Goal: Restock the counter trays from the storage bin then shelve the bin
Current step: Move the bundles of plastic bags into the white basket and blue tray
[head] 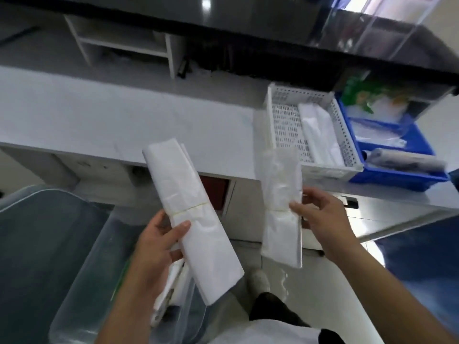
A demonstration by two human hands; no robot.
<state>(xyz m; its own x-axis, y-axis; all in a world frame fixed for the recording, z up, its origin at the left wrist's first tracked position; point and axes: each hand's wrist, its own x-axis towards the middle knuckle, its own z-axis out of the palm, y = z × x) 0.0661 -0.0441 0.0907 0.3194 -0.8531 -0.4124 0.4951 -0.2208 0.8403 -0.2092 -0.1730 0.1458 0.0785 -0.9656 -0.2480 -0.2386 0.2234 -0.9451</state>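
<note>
My left hand (159, 242) grips a long white bundle of folded plastic bags (191, 214), tied with a rubber band and tilted to the upper left. My right hand (320, 214) holds a second, more translucent bundle of bags (282, 207) upright by its right edge. Both bundles hang in front of the counter edge. Below my left hand stands the clear storage bin (82, 281), with more white bundles (171, 289) inside. On the counter at the right sits a white perforated tray (285, 125) holding a few white bundles, and beside it a blue tray (397, 175).
The grey counter (124, 115) runs across the view, with a small white shelf unit (124, 43) at the back. The blue tray holds packets and a rolled item (407, 161). A dark raised ledge with a clear acrylic box (372, 26) stands behind. My shoe (259, 281) is on the floor.
</note>
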